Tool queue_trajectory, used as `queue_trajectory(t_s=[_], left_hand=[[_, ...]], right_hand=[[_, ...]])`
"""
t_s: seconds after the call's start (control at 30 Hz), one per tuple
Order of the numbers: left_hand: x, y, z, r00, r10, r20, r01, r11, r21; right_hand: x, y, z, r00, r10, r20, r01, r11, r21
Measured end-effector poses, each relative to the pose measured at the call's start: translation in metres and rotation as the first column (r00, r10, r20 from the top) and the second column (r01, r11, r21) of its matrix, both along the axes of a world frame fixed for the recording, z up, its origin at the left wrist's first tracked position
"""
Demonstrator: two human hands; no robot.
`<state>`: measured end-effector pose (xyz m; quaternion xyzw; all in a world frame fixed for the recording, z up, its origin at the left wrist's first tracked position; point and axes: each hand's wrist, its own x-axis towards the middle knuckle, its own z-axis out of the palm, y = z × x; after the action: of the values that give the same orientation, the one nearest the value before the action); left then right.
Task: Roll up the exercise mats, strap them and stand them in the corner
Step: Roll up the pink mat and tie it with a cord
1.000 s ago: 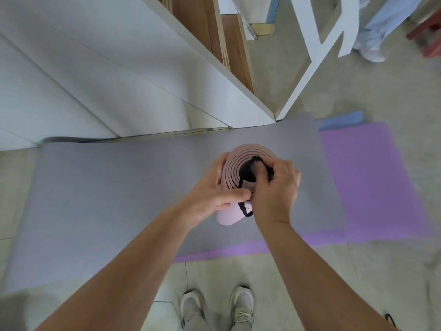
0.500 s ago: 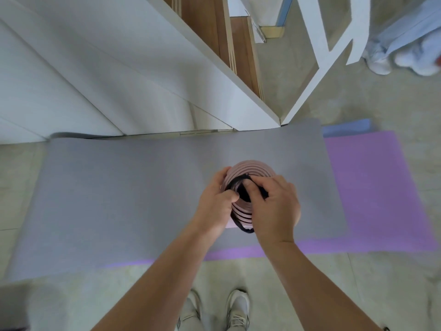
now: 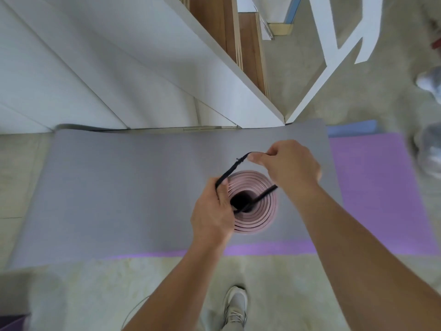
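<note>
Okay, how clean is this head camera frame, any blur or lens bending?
Head view: wide-angle bending curves lines on the white wall; motion blur smears the white shoes at right; the rolled pink mat is soft-edged; the left hand, right hand and black strap read clearly; lighting even, no glare.

I see the rolled mat (image 3: 260,218) pink, spiral layers, dark core; strap (image 3: 232,168) black. The grey mat (image 3: 131,187) and purple mat (image 3: 372,182) are plain. A blue sliver (image 3: 352,127), possibly a third mat. Mottled beige floor (image 3: 95,295); off-white shoe (image 3: 235,309).
</note>
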<state>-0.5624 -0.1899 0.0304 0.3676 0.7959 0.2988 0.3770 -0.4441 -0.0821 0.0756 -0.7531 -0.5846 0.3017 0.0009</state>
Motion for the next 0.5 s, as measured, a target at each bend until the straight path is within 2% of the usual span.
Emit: queue_trajectory(t_s=[0.1,0.13,0.2,0.23,0.3,0.4,0.47,0.5], left_hand=[[0.002,-0.006,0.000,1.000,0.031,0.003,-0.031,0.999,0.015],[0.002,-0.004,0.000,0.999,0.053,-0.003,-0.053,0.998,0.019],[0.000,0.002,0.000,0.994,0.107,-0.013,-0.107,0.994,-0.005],[0.000,0.006,0.000,0.991,0.137,-0.011,-0.137,0.990,-0.025],[0.000,0.014,0.003,0.981,0.193,0.000,-0.192,0.979,-0.065],[0.009,0.027,0.010,0.974,0.227,0.014,-0.224,0.967,-0.119],[0.017,0.035,0.014,0.971,0.234,0.043,-0.226,0.964,-0.138],[0.020,0.040,0.015,0.968,0.244,0.059,-0.234,0.962,-0.138]], right_hand=[[0.002,0.020,-0.031,0.996,-0.065,-0.069,0.044,0.963,-0.265],[0.005,0.018,-0.039,0.979,-0.161,-0.126,0.110,0.935,-0.338],[0.011,0.005,-0.043,0.886,-0.383,-0.262,0.229,0.852,-0.472],[0.017,-0.002,-0.044,0.846,-0.453,-0.282,0.264,0.814,-0.517],[0.029,-0.015,-0.042,0.788,-0.537,-0.302,0.307,0.767,-0.564],[0.043,-0.038,-0.031,0.734,-0.579,-0.355,0.304,0.747,-0.591],[0.051,-0.055,-0.027,0.625,-0.653,-0.428,0.328,0.717,-0.615],[0.055,-0.066,-0.027,0.527,-0.705,-0.475,0.332,0.685,-0.648]])
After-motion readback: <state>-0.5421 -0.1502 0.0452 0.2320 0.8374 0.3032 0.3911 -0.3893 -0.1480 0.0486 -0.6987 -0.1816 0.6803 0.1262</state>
